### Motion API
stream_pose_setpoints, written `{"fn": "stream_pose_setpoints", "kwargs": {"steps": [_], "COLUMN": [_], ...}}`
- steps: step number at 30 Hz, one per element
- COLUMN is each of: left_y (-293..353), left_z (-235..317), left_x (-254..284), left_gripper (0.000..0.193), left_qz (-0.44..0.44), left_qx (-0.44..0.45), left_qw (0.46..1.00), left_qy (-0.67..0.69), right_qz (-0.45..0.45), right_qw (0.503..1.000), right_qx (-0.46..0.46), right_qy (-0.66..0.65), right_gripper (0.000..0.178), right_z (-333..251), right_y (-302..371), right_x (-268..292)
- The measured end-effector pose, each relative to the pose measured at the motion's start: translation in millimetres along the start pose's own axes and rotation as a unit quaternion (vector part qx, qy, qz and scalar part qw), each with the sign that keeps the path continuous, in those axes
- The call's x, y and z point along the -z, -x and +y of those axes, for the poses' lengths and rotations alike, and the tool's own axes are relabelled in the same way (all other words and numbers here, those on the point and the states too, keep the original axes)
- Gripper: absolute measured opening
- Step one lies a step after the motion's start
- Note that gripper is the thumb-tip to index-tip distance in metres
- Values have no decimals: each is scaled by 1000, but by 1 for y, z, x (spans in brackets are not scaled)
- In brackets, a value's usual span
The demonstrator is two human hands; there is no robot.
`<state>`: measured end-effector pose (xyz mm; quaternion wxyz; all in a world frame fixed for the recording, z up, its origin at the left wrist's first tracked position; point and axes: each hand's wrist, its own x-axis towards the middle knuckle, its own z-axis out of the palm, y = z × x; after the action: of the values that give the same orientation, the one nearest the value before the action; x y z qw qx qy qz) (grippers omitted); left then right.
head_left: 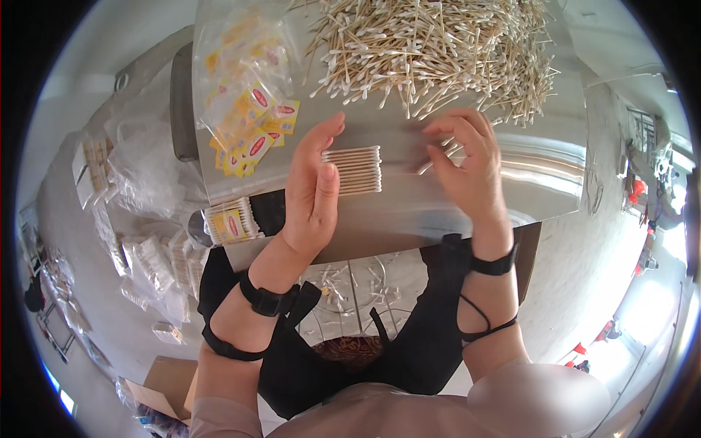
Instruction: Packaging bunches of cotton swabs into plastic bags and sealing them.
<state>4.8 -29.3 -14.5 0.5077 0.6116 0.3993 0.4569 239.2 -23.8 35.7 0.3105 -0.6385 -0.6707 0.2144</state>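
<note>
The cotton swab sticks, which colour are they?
Light tan wood with white tips, in the head view.

A loose heap of swabs (438,51) covers the far edge of the metal surface (540,168). At its far left corner lie clear bags (244,55) and yellow-red labels (255,139). A packed bundle (232,221) sits off the near left corner. More filled bags (150,263) lie on the floor at left, with a cardboard box (168,387) nearer the person.
</note>
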Motion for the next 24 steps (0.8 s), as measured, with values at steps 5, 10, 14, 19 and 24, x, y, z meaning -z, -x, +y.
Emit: {"fn": "stream_pose_setpoints", "kwargs": {"steps": [5, 10, 14, 19, 24], "left_y": [-3, -3, -1, -2, -1], "left_z": [-7, -5, -6, -12, -14], "left_x": [4, 2, 3, 1, 1], "left_gripper": [58, 53, 55, 60, 60], "left_qz": [-27, -7, 6, 44, 49], "left_qx": [-17, 3, 17, 16, 20], "left_qw": [999, 1000, 1000, 995, 993], "left_qy": [-26, 7, 21, 90, 101], "right_qz": [-56, -46, -13, 4, 6], "right_qw": [991, 989, 985, 986, 985], "right_qx": [67, 99, 119, 123, 151], "right_qy": [103, 101, 122, 112, 79], "right_gripper": [29, 24, 15, 10, 13], "right_z": [16, 21, 14, -2, -23], "right_y": [4, 0, -10, -17, -18], "right_x": [18, 5, -24, -48, -69]}}
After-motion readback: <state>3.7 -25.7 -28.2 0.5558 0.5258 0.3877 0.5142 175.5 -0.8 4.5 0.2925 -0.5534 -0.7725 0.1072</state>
